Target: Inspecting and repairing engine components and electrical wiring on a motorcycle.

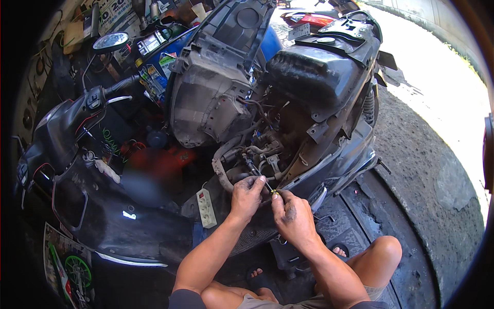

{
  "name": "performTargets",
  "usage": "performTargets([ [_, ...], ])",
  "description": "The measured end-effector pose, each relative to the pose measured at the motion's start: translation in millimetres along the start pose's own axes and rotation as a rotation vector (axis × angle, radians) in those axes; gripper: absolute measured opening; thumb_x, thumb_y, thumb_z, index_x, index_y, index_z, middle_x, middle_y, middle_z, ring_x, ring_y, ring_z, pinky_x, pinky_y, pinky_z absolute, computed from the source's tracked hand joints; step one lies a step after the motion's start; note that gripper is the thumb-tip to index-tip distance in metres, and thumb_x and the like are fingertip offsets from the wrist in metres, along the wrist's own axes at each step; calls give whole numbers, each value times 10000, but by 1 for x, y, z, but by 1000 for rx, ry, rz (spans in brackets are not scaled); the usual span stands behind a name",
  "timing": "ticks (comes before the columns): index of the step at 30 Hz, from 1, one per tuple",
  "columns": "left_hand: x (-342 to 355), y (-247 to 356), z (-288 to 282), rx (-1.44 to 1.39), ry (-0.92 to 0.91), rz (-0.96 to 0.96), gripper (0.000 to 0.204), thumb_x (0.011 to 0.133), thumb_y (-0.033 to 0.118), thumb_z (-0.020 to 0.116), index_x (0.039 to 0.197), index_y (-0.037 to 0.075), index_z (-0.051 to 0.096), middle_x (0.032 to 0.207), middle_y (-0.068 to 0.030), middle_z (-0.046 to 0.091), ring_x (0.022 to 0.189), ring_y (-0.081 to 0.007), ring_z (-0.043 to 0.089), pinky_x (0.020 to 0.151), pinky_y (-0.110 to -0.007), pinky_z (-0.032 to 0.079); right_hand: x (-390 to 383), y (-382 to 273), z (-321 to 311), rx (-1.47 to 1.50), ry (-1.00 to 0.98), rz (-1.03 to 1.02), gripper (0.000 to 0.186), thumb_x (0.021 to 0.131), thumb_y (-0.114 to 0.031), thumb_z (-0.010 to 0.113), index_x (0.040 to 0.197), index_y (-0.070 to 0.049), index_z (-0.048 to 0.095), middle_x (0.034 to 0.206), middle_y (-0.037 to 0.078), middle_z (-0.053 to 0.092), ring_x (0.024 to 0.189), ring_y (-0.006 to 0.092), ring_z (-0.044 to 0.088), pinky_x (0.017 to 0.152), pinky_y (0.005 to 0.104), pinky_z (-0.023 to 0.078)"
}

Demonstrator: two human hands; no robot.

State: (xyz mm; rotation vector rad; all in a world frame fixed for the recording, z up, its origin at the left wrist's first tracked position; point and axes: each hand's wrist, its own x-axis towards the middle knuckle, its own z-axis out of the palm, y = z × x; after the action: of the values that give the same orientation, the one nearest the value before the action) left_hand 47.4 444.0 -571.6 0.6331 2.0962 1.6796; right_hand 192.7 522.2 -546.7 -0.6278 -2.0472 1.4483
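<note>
Yellow-ended tool [274,192] at scooter [329,167]
Your right hand [294,216] grips the tool; your left hand [248,194] curls beside it, its own hold indeterminable.

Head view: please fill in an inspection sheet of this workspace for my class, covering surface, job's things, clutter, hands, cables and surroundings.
Surface: dark floor, with wet-looking patches.
Job's things: black scooter, inner parts exposed; thin tool with a yellow end.
Clutter: white power strip beside the left forearm; packets behind the scooter.
Hands: right hand grips the tool's yellow end; left hand is at its shaft, grip partly hidden.
Cables: thick hose or cable sleeve bends near the left hand.
Surroundings: rough ground and pale wall, right.
</note>
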Motion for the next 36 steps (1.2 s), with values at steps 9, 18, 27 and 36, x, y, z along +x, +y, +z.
performTargets([
  [9, 0, 3, 5, -32, 18, 0, 259, 983, 261, 573, 893, 38, 670, 634, 25, 553, 461, -43, 425, 415, -213, 298, 5, 5, 2, 43, -20, 5, 315, 955, -203, 524, 994, 82, 654, 702, 292, 618, 697, 445, 648, 670, 471, 501],
  [18, 5, 0, 5, -108, 60, -90, 286, 996, 256, 533, 881, 23, 651, 664, 3, 551, 463, -63, 440, 412, -218, 316, -2, 18, 38, 549, -83, 208, 378, 1008, -234, 443, 918, 80, 634, 663, 174, 607, 611, 260, 604, 623, 403, 464],
  [27, -3, 12, -11, -191, -56, -116, 268, 976, 253, 551, 856, 22, 615, 625, -24, 548, 426, -64, 429, 386, -214, 302, -26, 7, 12, 156, -234, 88, 366, 948, -295, 585, 1038, 55, 640, 759, 154, 644, 718, 274, 633, 679, 390, 505],
  [36, -54, -62, -130, 1109, 304, 443, 243, 893, 250, 587, 830, 23, 646, 796, -198, 662, 735, -397, 653, 660, -495, 502, 53, -10, 35, -498, 50, -497, 213, 828, -201, 657, 930, -14, 674, 874, 158, 690, 856, 317, 674, 694, 401, 549],
])
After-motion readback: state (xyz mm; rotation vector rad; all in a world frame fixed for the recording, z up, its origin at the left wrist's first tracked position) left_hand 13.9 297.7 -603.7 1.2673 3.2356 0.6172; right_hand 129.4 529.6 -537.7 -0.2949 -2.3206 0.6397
